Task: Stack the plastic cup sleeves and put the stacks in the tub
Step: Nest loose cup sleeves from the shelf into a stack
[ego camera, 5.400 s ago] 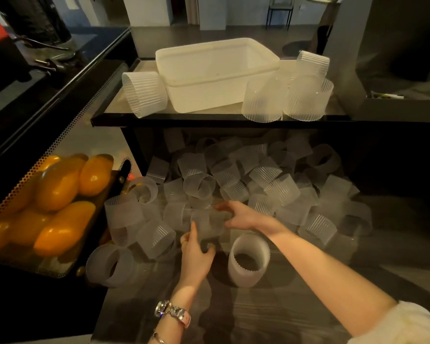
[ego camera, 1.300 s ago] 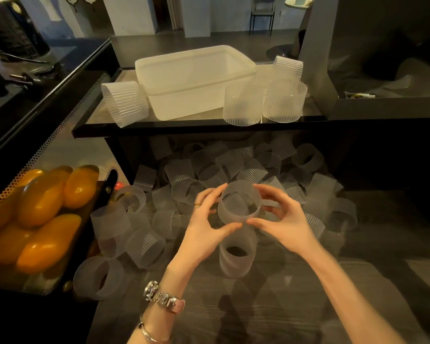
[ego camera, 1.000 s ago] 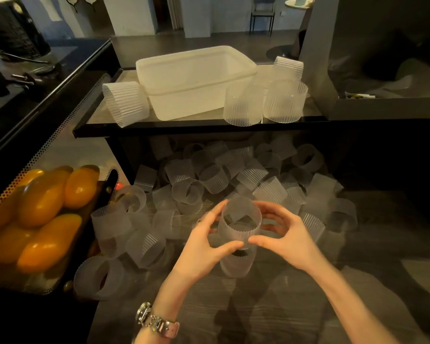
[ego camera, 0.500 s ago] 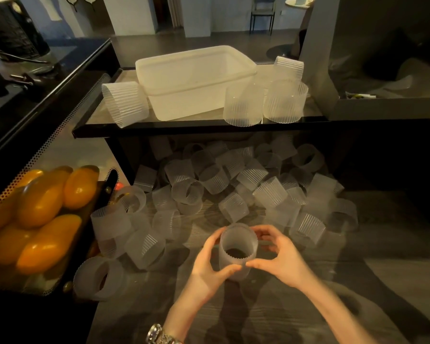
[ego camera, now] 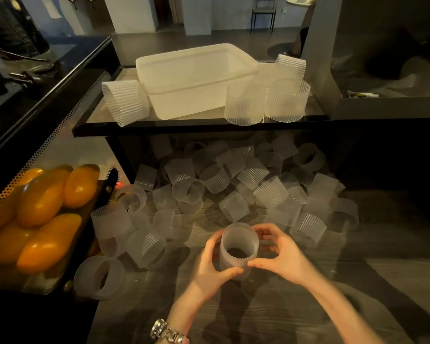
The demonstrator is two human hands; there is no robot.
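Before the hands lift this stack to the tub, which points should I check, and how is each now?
1. Both hands on the stack: ok, left hand and right hand curl round it.
2. Sleeves nested straight: cannot tell.
3. Stack upright on the table: ok.
4. Tub open, on the shelf: ok.
5. Room in the tub: cannot tell, its floor is hidden.

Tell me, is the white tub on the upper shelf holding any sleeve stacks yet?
Seemingly empty: the tub shows only bare inner walls, though its floor is hidden. Sleeve stacks stand beside it on the shelf.
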